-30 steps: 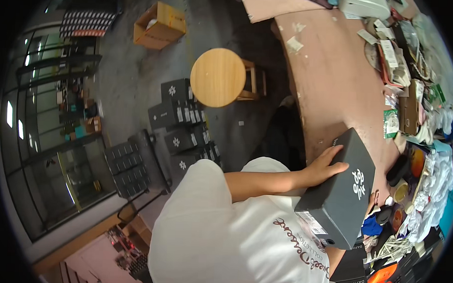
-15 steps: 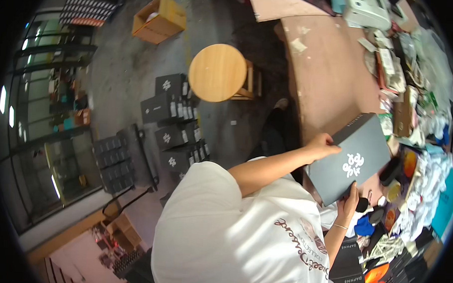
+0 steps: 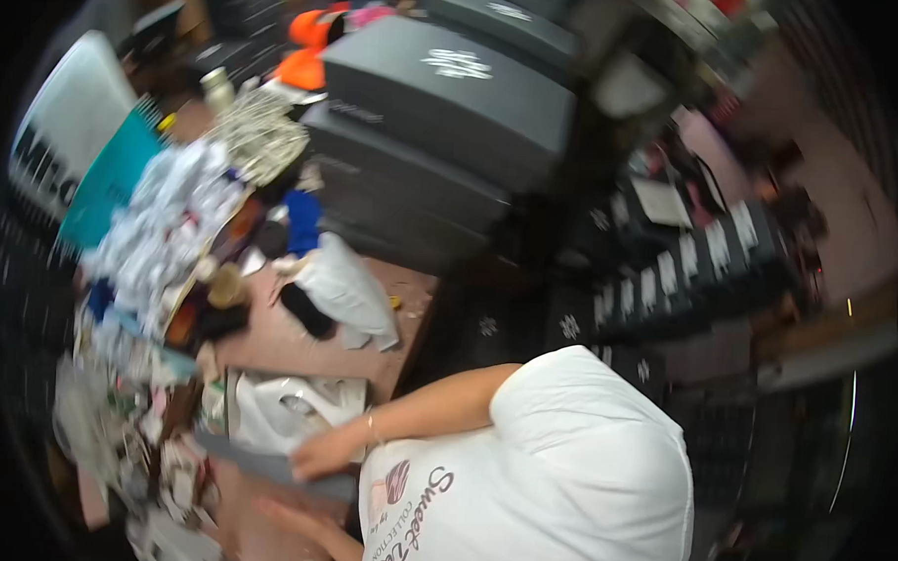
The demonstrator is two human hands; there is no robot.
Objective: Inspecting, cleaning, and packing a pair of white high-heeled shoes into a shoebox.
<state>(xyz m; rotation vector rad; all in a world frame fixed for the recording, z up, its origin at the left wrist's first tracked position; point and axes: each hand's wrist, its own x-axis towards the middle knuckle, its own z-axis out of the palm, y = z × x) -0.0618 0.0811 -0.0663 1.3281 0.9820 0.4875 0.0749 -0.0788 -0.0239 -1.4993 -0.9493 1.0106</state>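
A grey shoebox (image 3: 229, 396) stands open on the pinkish worktable, with white contents (image 3: 291, 409) inside that have a small round shiny detail. My right hand (image 3: 329, 452), with a bracelet at its wrist, is closed over the edge of the grey lid (image 3: 255, 460), which is tilted at the box's near side. Just below the lid, my left hand (image 3: 297, 521) is blurred, its fingers stretched out flat. Whether it touches the lid is hard to see.
Large stacked dark grey shoeboxes (image 3: 445, 102) rise at the far side. Crumpled white paper (image 3: 165, 211) and mixed clutter lie along the left. A white pouch (image 3: 345, 292) and a black item (image 3: 307, 310) lie past the open box. More dark boxes (image 3: 667, 278) are lined up at right.
My view has swung round strongly. Earlier, both hands held a closed grey shoebox over the table; now a box stands open on the table with its lid tilted beside it.
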